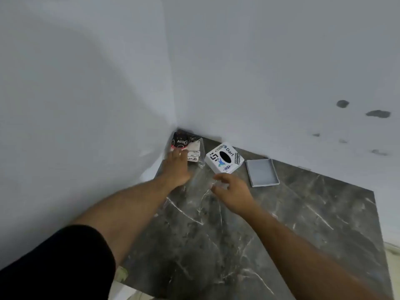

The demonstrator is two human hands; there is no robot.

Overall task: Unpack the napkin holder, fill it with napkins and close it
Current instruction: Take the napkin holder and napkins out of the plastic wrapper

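A white cube napkin holder (224, 158) with stickers and a black oval slot on top stands near the back wall. Its flat grey-white lid (263, 173) lies separately to the right, hollow side up. In the corner sits a black and red pack (183, 140) printed "Dove", inside a crumpled clear plastic bag (200, 169) with a white label. My left hand (176, 167) lies palm down on the bag, its fingertips pressing on the pack. My right hand (231, 189) hovers just in front of the holder, fingers apart, at the bag's loose end; whether it touches the plastic I cannot tell.
The things rest on a dark marble tabletop (238, 234) set into a corner of two white walls (108, 83). The table's right edge (378, 224) runs down the right side, with pale floor beyond it.
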